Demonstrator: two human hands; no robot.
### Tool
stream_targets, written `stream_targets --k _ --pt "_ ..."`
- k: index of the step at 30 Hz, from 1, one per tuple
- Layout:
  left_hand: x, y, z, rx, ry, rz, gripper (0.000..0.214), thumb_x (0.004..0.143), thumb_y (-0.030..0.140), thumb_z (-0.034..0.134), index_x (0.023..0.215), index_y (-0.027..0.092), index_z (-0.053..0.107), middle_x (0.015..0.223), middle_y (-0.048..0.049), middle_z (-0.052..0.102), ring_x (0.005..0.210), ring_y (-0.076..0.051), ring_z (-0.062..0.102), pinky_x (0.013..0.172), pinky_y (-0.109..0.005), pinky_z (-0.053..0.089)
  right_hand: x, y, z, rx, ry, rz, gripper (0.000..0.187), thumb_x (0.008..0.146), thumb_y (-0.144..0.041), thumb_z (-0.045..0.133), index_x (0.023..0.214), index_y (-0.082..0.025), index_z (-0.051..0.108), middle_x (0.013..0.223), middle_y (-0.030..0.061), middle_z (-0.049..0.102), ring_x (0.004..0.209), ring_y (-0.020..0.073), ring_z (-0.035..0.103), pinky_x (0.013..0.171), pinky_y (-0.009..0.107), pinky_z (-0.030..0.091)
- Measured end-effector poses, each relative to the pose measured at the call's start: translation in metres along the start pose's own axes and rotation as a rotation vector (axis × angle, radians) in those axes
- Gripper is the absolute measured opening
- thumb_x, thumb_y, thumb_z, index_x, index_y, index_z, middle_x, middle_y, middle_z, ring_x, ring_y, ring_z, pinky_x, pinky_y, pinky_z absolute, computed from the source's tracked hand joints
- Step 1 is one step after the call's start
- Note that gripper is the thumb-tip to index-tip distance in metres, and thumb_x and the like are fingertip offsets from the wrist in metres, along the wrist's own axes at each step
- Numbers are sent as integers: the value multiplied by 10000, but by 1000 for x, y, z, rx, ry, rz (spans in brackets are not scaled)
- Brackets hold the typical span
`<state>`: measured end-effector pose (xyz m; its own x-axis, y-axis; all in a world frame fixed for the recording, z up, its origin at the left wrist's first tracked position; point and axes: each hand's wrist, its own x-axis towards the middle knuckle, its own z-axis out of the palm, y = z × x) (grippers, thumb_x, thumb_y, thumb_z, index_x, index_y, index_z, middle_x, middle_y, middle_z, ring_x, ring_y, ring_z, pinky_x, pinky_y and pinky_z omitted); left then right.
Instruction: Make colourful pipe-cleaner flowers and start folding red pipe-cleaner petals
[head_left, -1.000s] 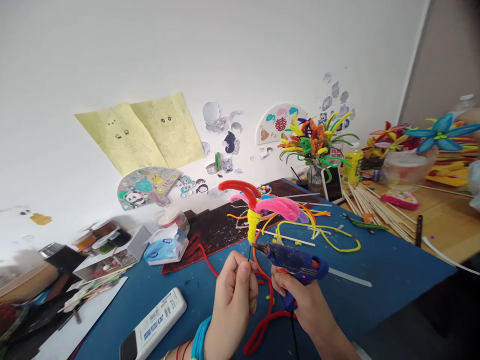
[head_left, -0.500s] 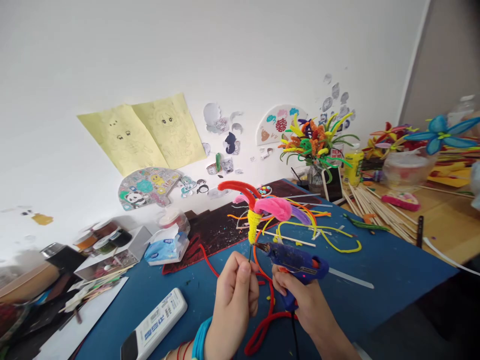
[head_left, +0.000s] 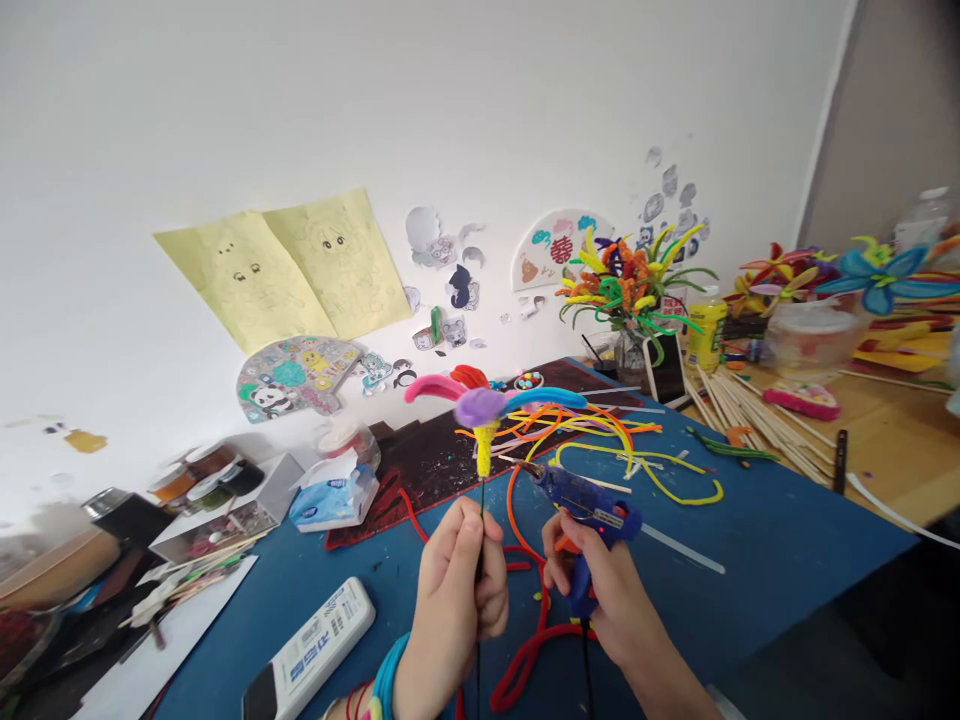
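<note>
My left hand [head_left: 461, 565] is closed around the thin dark stem of a pipe-cleaner flower [head_left: 484, 450]. The flower stands upright, with a yellow wound base and pink, red, purple and blue petals spread on top. In my right hand [head_left: 592, 570] is a blue hot glue gun [head_left: 577, 497], its handle wrapped by my fingers. The gun's nozzle points left and sits just right of the yellow base, apart from it. A glue stick [head_left: 686, 550] juts from the gun's rear, and a black cord hangs below.
Red pipe cleaners [head_left: 517, 675] lie below my hands on the blue table mat [head_left: 397, 630]; yellow and orange ones lie behind. A white box-shaped device [head_left: 322, 640] and a tissue pack [head_left: 334, 495] are at left. Wooden sticks [head_left: 750, 415] and a flower vase [head_left: 630, 355] stand at right.
The flower has turned in my left hand, so purple and blue petals now face me instead of pink and red. The glue gun's nozzle has drawn away from the yellow base.
</note>
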<state>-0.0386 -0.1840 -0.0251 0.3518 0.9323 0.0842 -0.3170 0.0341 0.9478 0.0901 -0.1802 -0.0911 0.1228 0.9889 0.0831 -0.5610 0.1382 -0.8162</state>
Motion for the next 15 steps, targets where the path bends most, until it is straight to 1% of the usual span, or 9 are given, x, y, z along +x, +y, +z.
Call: stream_targets --k 2,4,6,8,10,12,15 --pt "0 2 1 -14 8 -10 283 886 464 434 777 204 410 417 127 248 294 -9 86 263 -94 146 0 4 -4 57 -13 29 331 832 -424 506 636 -158 530 506 -44 459 349 60 360 446 251 375" --pt "-1 3 1 -15 15 -17 285 884 466 435 774 205 411 415 125 251 292 -11 89 261 -95 138 1 10 -10 157 -38 81 300 826 -420 484 682 -164 546 478 -54 438 339 62 340 413 234 339" --pt "0 4 2 -11 26 -18 281 883 463 441 776 204 414 418 124 254 293 -12 93 264 -96 136 3 14 -16 256 -86 139 269 830 -389 449 722 -167 555 449 -55 414 360 75 354 428 228 342" --pt "0 5 2 -12 37 -18 273 883 457 443 782 204 417 423 122 258 298 -12 94 267 -97 138 4 15 -20 314 -106 182 253 843 -357 440 701 -171 536 442 -53 399 397 83 381 459 224 361" --pt "0 6 2 -16 45 -16 267 884 451 444 786 204 418 425 122 258 304 -13 94 271 -97 141 2 14 -21 316 -56 190 234 856 -351 484 696 -182 506 481 -50 427 459 88 427 500 218 388" --pt "0 6 1 -12 58 -9 269 886 449 443 784 201 418 432 120 258 315 -12 94 279 -96 147 0 11 -20 272 10 186 209 849 -384 545 758 -199 507 541 -50 470 521 95 470 531 219 409" --pt "0 8 1 -4 73 9 273 883 452 448 784 200 417 437 121 260 323 -11 94 285 -95 154 -6 7 -19 189 75 176 234 823 -439 588 879 -221 521 656 -43 536 509 83 459 519 227 412"
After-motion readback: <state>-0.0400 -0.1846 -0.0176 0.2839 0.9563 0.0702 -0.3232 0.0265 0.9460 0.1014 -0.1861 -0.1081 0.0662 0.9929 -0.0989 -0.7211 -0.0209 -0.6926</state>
